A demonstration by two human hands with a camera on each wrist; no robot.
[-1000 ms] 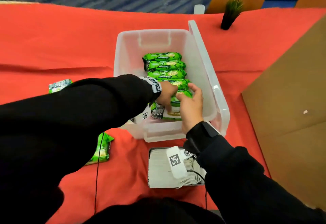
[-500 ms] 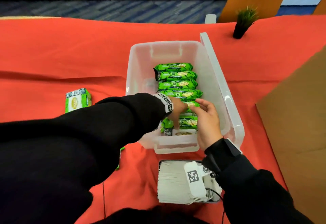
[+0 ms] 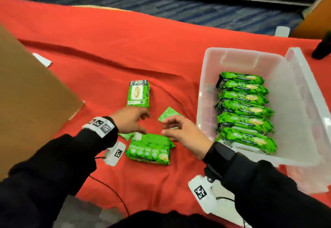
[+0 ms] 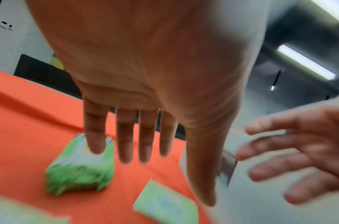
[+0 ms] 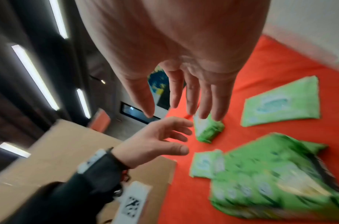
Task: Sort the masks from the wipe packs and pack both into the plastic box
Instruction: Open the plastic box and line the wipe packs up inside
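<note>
Below your spread, empty left hand (image 3: 129,122) and right hand (image 3: 182,134), fingers loose, the near wipe pack (image 3: 149,148) lies on the table: soft, slippery; grip its long sides.

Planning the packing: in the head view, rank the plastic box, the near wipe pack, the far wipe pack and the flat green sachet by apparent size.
1. plastic box
2. near wipe pack, though being closer to the camera may flatter it
3. far wipe pack
4. flat green sachet, partly hidden by the right hand
</note>
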